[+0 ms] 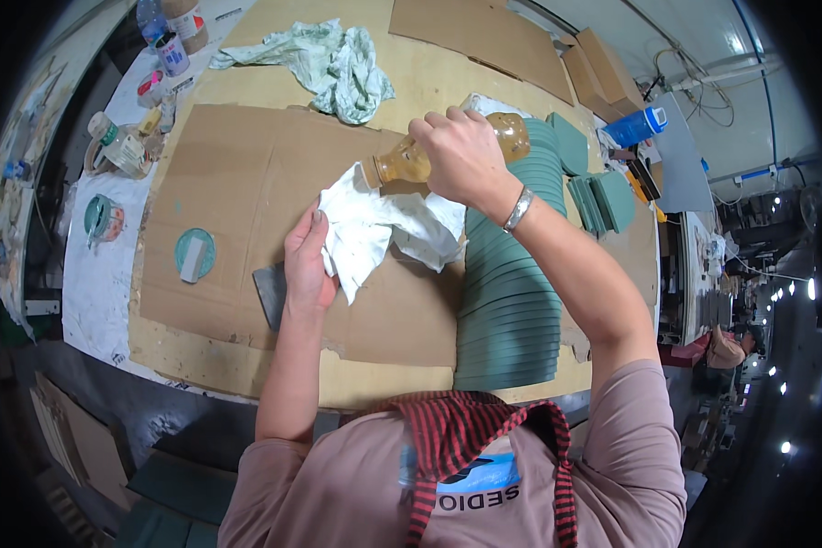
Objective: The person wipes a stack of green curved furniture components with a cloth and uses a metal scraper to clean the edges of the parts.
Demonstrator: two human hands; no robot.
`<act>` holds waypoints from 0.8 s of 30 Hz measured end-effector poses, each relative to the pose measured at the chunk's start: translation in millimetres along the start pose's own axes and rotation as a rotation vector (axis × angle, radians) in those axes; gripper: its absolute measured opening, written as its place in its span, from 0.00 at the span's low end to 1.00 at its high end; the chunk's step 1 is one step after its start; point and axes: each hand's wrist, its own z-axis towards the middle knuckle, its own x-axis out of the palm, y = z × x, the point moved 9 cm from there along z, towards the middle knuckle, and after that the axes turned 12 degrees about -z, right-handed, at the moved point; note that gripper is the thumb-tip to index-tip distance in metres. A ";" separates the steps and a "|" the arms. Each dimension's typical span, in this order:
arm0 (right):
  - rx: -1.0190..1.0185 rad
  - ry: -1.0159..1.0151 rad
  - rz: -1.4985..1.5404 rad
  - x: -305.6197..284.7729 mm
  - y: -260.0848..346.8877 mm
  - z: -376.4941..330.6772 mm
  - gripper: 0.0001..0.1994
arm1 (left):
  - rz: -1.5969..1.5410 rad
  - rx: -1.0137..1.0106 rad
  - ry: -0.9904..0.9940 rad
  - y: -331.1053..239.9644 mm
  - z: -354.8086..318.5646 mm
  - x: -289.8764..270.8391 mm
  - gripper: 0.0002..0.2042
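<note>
The left hand (309, 260) pinched a soft, creased white cloth (354, 233) over the worktop's middle; apart from it, the right hand (458, 157) was wrapped around a smooth, see-through amber bottle (402, 164), tilted, its mouth by the cloth. Thin green slabs (510, 310) overlapped along the right. Creased brown cardboard (233, 173) covered pale wood (388, 382); a crumpled, stained rag (347, 73) lay far; small lights dotted the dim room rightward.

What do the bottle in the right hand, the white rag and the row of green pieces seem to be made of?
The bottle: glossy, translucent amber glass or plastic; its see-through wall fits either. The white rag: probably soft, matte cloth, from its loose folds. The green pieces: matte, evenly coloured sheet, perhaps leather, foam or board; unclear which.
</note>
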 end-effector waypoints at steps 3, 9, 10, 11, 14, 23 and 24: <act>-0.017 0.011 0.024 4.3 6.9 -3.0 0.10 | 0.002 0.006 -0.013 -0.4 0.7 -4.3 0.21; -0.028 0.014 0.044 12.8 12.6 -3.1 0.10 | 0.007 -0.007 -0.042 5.4 2.4 -5.8 0.20; -0.027 0.015 0.047 15.2 12.1 -2.3 0.10 | 0.003 -0.011 -0.047 5.3 1.6 -7.1 0.20; -0.014 0.007 0.052 16.4 10.5 -0.6 0.10 | 0.005 -0.010 -0.050 3.8 -0.2 -7.6 0.20; 0.034 0.021 0.079 31.6 1.9 -0.4 0.12 | -0.013 -0.036 -0.032 3.7 -0.8 -7.1 0.21; 0.468 0.060 0.923 93.2 -22.6 4.9 0.25 | 0.007 0.004 -0.046 -36.3 -21.3 -5.5 0.22; 0.531 -0.064 1.172 107.5 -27.6 5.7 0.30 | 0.014 0.002 -0.046 -40.7 -24.2 -5.1 0.22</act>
